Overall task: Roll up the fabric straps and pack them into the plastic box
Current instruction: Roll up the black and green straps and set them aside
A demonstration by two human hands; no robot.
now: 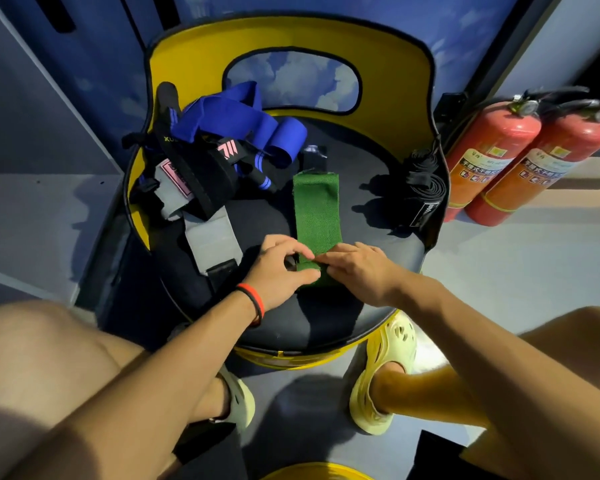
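Note:
A green fabric strap [316, 209] lies flat on the dark seat of a yellow chair [388, 98], running away from me. Its near end is turned over into a small roll. My left hand [278, 268] pinches that rolled end from the left, and my right hand [357, 268] holds it from the right with fingertips on top. A heap of blue, black and grey straps [208, 150] sits at the seat's back left. A rolled black strap [423, 188] rests at the seat's right edge. No plastic box is in view.
Two red fire extinguishers [499, 157] stand on the floor right of the chair. My bare knees and pale yellow clogs [385, 372] frame the chair's front. A blue wall stands behind the chair.

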